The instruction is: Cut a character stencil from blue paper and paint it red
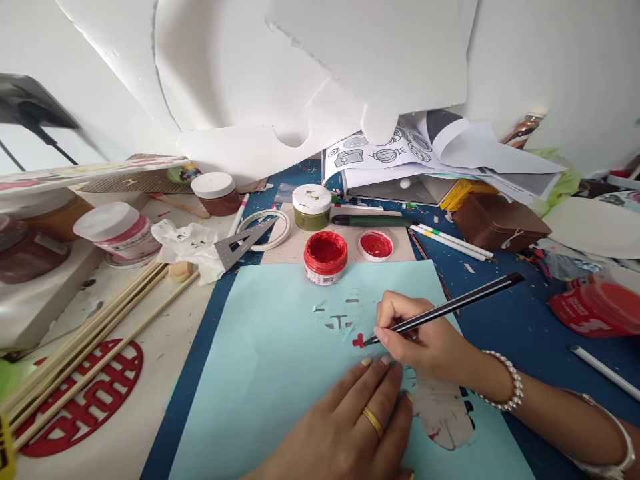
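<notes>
In the head view my right hand [413,330] is closed round a black pen-like brush [460,302], its tip at a small red painted shape [358,341] on a light blue sheet [260,360] with cut-out openings. My left hand [350,417], with a gold ring, lies flat on the sheet just below the tip, fingers spread a little, holding nothing. Beyond the cut-outs stands an open jar of red paint [326,257], its red-smeared lid [376,245] lying to the right. A grey cut-out piece [443,413] shows below my right wrist.
At the left are a red round cutout [85,407], wooden sticks [95,333], paint jars [117,230] and a set square [243,245]. Behind stand a green paint jar [311,207] and a green cutter [373,220]. A brown box [500,223] and red tub [595,307] stand right.
</notes>
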A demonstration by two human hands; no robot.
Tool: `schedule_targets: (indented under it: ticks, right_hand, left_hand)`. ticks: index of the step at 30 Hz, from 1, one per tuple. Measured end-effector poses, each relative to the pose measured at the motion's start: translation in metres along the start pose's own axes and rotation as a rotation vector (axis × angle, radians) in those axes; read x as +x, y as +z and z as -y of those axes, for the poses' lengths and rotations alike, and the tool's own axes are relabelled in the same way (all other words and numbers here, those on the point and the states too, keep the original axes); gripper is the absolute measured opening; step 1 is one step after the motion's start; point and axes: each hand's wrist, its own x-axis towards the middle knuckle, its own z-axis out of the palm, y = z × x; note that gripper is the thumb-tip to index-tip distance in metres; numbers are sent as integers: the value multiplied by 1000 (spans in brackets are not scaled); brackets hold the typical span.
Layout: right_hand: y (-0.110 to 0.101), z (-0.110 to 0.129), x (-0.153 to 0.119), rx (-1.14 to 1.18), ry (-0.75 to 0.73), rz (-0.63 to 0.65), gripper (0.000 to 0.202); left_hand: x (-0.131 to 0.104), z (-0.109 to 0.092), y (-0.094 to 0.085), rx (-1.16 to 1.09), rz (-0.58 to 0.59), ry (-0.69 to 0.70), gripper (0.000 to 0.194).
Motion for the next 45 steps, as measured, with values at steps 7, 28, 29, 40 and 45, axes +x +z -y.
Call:
schedule_targets:
  ticks: [7,28,29,40,45]
  right_hand:
    - [1,0,0,7,5,-4,14]
    - [1,-4,0,8,-23,-44,16]
    - [1,-5,0,16,-25,-48,16]
    - [-4,3,-3,50,18,-189,11]
    - [-27,28,10,-31,-44,-390,5]
  left_hand:
    - [-2,-1,2,-8,23,0,34]
    - [-1,-1,2,-4,31,-3,33]
    - [-2,-1,2,-4,37,2,34]
    - [-1,3,-3,22,64,52,34]
    - [-1,4,-1,50,76,68,27]
